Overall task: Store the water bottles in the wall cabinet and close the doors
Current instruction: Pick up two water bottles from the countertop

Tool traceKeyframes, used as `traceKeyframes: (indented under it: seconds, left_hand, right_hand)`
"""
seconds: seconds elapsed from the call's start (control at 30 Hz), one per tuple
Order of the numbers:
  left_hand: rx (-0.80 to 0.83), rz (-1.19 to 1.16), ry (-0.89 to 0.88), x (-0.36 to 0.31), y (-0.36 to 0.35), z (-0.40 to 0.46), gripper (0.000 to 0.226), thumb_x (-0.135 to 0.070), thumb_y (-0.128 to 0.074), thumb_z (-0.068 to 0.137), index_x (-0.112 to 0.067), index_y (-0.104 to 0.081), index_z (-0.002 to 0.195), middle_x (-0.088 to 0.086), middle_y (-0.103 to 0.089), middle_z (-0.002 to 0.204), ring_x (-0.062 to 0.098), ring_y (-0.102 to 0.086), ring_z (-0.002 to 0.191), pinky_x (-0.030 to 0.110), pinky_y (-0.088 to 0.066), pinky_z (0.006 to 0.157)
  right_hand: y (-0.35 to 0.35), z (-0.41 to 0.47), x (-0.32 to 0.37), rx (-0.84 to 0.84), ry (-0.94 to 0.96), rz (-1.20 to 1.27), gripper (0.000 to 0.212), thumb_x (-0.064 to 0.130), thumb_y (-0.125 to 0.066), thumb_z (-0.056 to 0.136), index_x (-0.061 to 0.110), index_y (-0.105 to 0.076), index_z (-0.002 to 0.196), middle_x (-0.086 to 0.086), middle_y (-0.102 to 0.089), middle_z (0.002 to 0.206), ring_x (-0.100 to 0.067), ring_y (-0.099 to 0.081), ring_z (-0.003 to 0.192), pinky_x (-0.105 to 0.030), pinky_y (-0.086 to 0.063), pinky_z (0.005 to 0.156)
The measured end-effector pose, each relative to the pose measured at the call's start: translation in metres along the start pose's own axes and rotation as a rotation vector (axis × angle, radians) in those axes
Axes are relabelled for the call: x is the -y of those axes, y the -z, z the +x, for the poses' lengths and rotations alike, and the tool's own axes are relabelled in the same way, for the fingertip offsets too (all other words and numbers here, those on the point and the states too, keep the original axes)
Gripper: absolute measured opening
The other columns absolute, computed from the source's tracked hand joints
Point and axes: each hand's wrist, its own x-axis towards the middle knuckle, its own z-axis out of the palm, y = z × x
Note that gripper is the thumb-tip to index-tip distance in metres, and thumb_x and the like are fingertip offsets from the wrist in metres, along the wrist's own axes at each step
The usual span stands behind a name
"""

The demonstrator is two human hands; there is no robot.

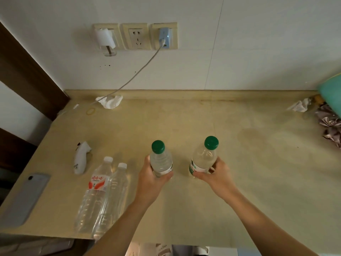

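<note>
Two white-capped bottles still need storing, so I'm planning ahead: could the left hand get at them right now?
Probably not yet. The left hand is already wrapped around a green-capped bottle, so its grip is taken. The white-capped bottles lie close beside it on the counter, with nothing between; only the full hand blocks it.

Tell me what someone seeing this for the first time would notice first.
Two green-capped bottles stand out mid-counter, one gripped in the left hand and one in the right hand. Left of them, two white-capped bottles lie side by side on the counter. On the wall behind, a grey cable hangs from a plugged-in charger.
</note>
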Motion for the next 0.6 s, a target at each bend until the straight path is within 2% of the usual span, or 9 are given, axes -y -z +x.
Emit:
traceKeyframes:
  seconds: [0.1, 0.17, 0.27, 0.3, 0.4, 0.5, 0.6]
  left_hand:
    - [0.03, -0.036, -0.019, -0.014, 0.002, 0.007, 0.056, -0.023, -0.092, 0.066, -0.039, -0.058, 0.108, -0.012, -0.073, 0.101, 0.011, -0.071, 0.093, 0.041, -0.06, 0.083]
    - [0.038, -0.059, -0.077, -0.036, 0.001, 0.013, 0.056, -0.026, -0.092, 0.064, -0.045, -0.059, 0.105, -0.014, -0.074, 0.103, 0.01, -0.072, 0.094, 0.033, -0.06, 0.08]
    - [0.055, -0.099, -0.197, -0.089, 0.002, 0.02, 0.056, -0.031, -0.091, 0.061, -0.048, -0.059, 0.104, -0.016, -0.073, 0.104, 0.007, -0.071, 0.095, 0.018, -0.055, 0.074]
    - [0.064, -0.115, -0.252, -0.109, 0.002, 0.023, 0.056, -0.029, -0.091, 0.063, -0.046, -0.059, 0.105, -0.016, -0.073, 0.105, 0.006, -0.07, 0.097, 0.015, -0.054, 0.074]
    - [0.098, -0.134, -0.426, -0.186, 0.008, 0.016, 0.055, -0.036, -0.089, 0.066, -0.045, -0.059, 0.112, -0.02, -0.072, 0.109, 0.003, -0.069, 0.099, 0.017, -0.053, 0.079]
    - [0.107, -0.149, -0.55, -0.246, 0.018, 0.009, 0.055, -0.046, -0.086, 0.067, -0.045, -0.058, 0.115, -0.021, -0.072, 0.11, 0.002, -0.069, 0.1, 0.022, -0.055, 0.08]
    - [0.116, -0.194, -0.686, -0.307, 0.032, 0.0, 0.048, -0.035, -0.088, 0.073, -0.042, -0.061, 0.112, -0.016, -0.075, 0.105, 0.003, -0.071, 0.097, 0.014, -0.056, 0.072]
  right_hand:
    - [0.006, -0.01, 0.025, -0.028, 0.048, 0.031, 0.055, 0.035, -0.091, 0.056, 0.033, -0.064, 0.104, 0.024, -0.074, 0.099, 0.006, -0.07, 0.09, -0.009, -0.051, 0.069]
    - [0.015, -0.018, 0.049, -0.049, 0.114, 0.054, 0.051, 0.03, -0.091, 0.059, 0.033, -0.065, 0.103, 0.023, -0.075, 0.096, 0.006, -0.07, 0.089, -0.008, -0.051, 0.068]
    - [0.033, -0.03, 0.087, -0.088, 0.213, 0.111, 0.044, 0.011, -0.09, 0.069, 0.029, -0.068, 0.101, 0.017, -0.076, 0.093, 0.004, -0.07, 0.086, -0.01, -0.053, 0.067]
    - [0.04, -0.033, 0.101, -0.105, 0.249, 0.128, 0.043, 0.012, -0.091, 0.069, 0.029, -0.069, 0.102, 0.016, -0.077, 0.094, 0.004, -0.071, 0.086, -0.011, -0.053, 0.067]
    - [0.064, -0.059, 0.154, -0.194, 0.366, 0.194, 0.044, 0.038, -0.09, 0.06, 0.042, -0.071, 0.099, 0.017, -0.077, 0.099, 0.002, -0.071, 0.094, -0.012, -0.054, 0.071]
    - [0.084, -0.071, 0.199, -0.199, 0.51, 0.215, 0.046, 0.042, -0.09, 0.062, 0.048, -0.071, 0.103, 0.012, -0.077, 0.106, -0.005, -0.072, 0.101, -0.018, -0.056, 0.077]
    - [0.104, -0.09, 0.256, -0.202, 0.654, 0.224, 0.048, 0.048, -0.09, 0.064, 0.045, -0.071, 0.108, 0.008, -0.077, 0.11, -0.01, -0.072, 0.103, -0.021, -0.057, 0.081]
